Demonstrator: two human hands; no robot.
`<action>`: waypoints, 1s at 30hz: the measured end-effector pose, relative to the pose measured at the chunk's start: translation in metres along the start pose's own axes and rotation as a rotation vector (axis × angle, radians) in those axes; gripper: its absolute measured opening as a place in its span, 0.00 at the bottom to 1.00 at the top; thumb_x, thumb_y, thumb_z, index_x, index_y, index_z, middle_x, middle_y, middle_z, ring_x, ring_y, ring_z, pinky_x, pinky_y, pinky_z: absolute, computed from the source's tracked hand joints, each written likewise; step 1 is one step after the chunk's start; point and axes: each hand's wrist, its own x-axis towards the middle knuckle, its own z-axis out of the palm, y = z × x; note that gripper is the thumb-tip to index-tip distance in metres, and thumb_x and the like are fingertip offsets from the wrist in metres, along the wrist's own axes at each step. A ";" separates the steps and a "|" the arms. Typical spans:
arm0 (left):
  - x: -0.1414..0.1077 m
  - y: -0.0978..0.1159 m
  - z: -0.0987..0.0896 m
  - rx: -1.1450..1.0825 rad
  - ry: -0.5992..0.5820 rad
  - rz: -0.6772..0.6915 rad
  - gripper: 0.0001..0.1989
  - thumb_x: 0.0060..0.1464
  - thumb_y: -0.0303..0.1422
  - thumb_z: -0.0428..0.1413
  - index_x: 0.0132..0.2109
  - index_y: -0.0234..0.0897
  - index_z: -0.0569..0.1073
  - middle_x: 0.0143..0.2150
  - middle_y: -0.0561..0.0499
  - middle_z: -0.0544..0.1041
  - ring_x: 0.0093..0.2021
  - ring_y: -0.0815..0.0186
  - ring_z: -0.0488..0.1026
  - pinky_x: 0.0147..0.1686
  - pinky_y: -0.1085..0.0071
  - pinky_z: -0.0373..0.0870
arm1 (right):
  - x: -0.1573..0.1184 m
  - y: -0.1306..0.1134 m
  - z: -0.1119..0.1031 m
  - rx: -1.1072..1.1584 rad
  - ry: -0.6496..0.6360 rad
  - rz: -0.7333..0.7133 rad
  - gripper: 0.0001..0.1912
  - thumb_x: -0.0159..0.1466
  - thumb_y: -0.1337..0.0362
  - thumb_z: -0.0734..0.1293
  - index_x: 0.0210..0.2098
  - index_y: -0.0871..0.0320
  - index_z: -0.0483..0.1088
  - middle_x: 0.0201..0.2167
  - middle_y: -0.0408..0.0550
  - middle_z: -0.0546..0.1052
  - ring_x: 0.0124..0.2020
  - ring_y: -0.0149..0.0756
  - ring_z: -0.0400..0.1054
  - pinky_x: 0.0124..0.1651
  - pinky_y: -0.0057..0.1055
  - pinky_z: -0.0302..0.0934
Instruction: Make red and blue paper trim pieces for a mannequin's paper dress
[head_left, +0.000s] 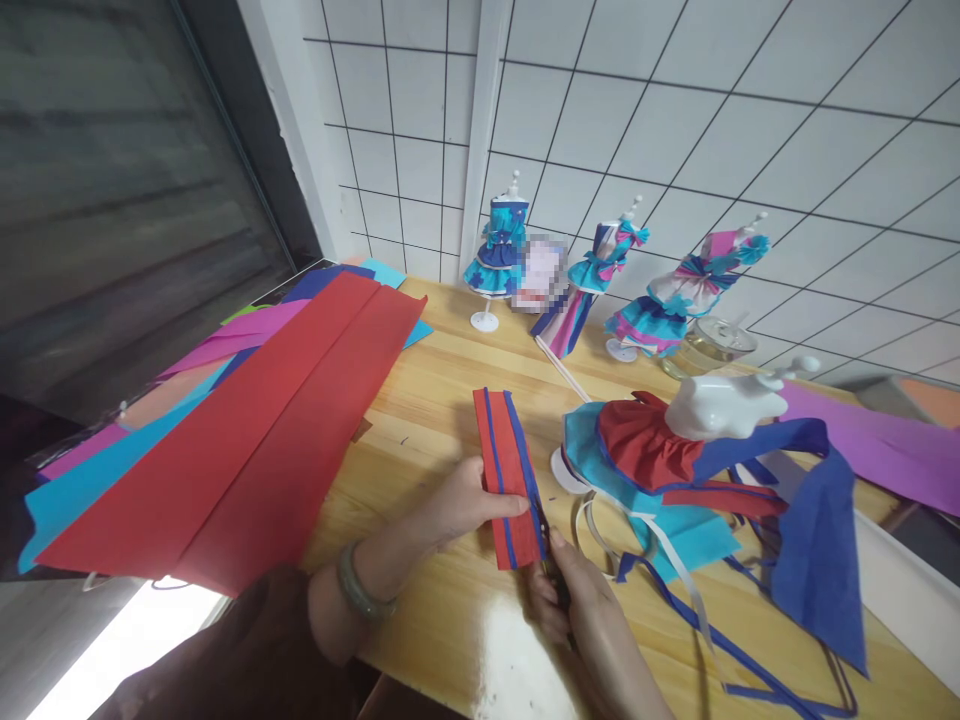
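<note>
My left hand point(491, 497) pinches a red fabric strip point(504, 450) with blue bands running along it, thumb on top. Dark scissors point(553, 570) are gripped in my right hand point(585, 600); their blades meet the strip's right edge, along the blue band, and are partly hidden by it. Just right of my hands lies a white mini mannequin point(724, 405), tipped over. It wears a gathered red piece point(649, 440) over a turquoise skirt point(585, 440). A roll of pale tape point(600, 530) and blue fabric strips point(690, 610) lie in front of it.
Large red sheets point(255, 430) overlap turquoise and pink ones at the left. Three dressed mini mannequins point(499, 245) stand along the tiled wall, near a clear jar point(712, 345). Blue fabric point(814, 550) and a purple sheet point(885, 445) lie at the right on the wooden table point(420, 370).
</note>
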 end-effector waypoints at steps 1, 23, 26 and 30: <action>0.000 0.000 0.001 -0.003 0.012 0.002 0.17 0.37 0.29 0.65 0.37 0.31 0.73 0.34 0.49 0.76 0.34 0.68 0.72 0.39 0.70 0.68 | 0.000 0.001 0.000 0.027 -0.026 0.012 0.27 0.56 0.39 0.60 0.19 0.56 0.54 0.12 0.33 0.51 0.13 0.20 0.39 0.17 0.24 0.32; -0.004 0.005 0.005 0.033 0.068 0.046 0.15 0.38 0.25 0.63 0.38 0.33 0.74 0.33 0.51 0.77 0.34 0.67 0.73 0.39 0.71 0.69 | 0.000 0.003 0.003 0.016 0.019 -0.050 0.26 0.59 0.42 0.59 0.19 0.56 0.53 0.12 0.32 0.50 0.13 0.20 0.38 0.18 0.24 0.31; -0.004 0.004 0.004 0.035 0.062 0.037 0.18 0.37 0.25 0.64 0.40 0.33 0.74 0.34 0.50 0.77 0.34 0.67 0.73 0.39 0.70 0.68 | -0.001 0.001 0.005 0.005 0.036 -0.054 0.26 0.58 0.41 0.59 0.19 0.56 0.52 0.12 0.32 0.50 0.13 0.20 0.39 0.18 0.24 0.32; -0.003 0.002 0.002 0.044 0.029 0.039 0.23 0.35 0.25 0.65 0.44 0.32 0.73 0.34 0.50 0.76 0.34 0.67 0.73 0.39 0.69 0.68 | -0.002 0.000 0.006 0.000 0.039 -0.054 0.25 0.58 0.41 0.59 0.21 0.56 0.53 0.12 0.32 0.51 0.13 0.20 0.39 0.18 0.24 0.32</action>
